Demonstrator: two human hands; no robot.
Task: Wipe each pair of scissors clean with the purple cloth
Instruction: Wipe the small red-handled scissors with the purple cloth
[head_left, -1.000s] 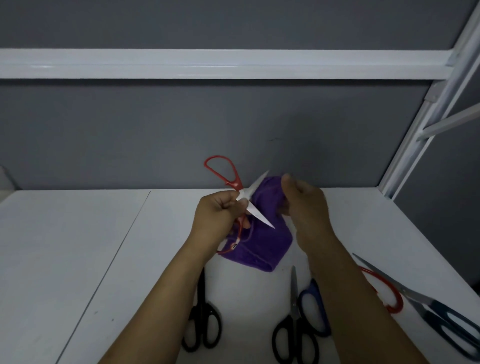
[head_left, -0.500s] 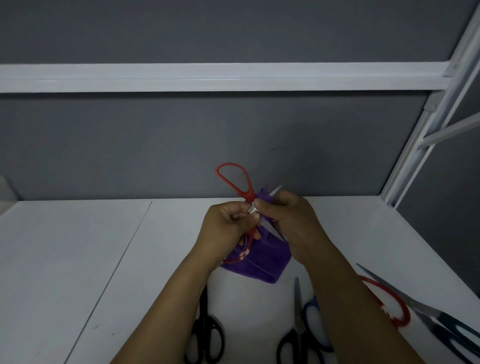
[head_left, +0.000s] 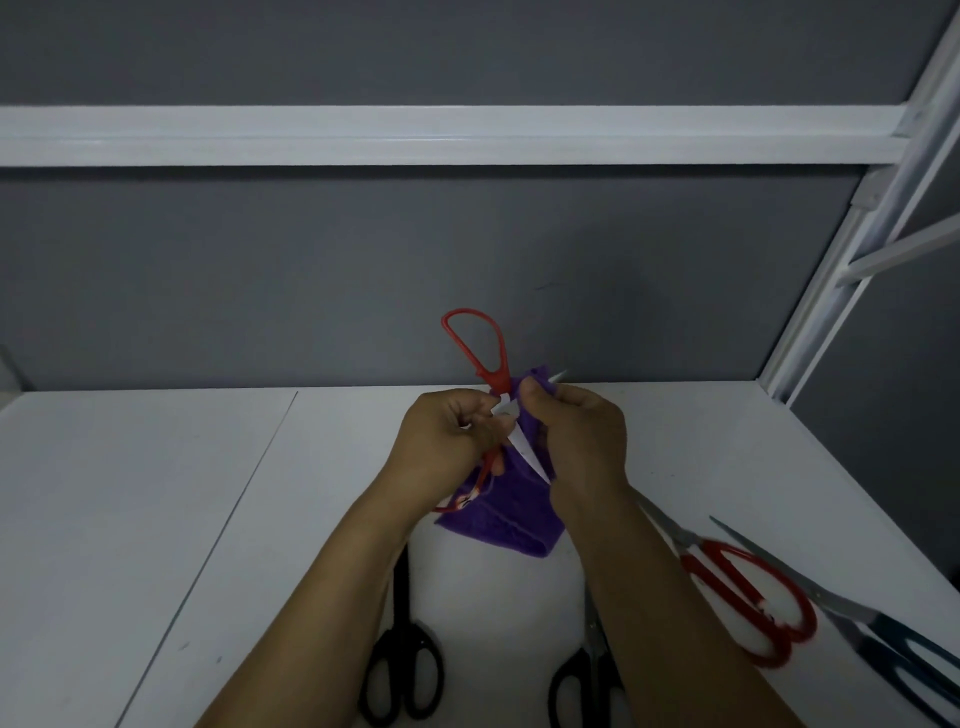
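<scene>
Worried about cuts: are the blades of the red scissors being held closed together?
No, the red scissors in the left hand are spread open, one blade poking up past the purple cloth, the other slanting down.

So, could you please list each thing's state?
Held red scissors: blades open, gripped by left hand.
Purple cloth: pinched over upper blade by right hand.
Left black scissors: closed, flat on table.
Right black scissors: on table, partly hidden.
Other red scissors: on table.
Blue scissors: on table.
</scene>
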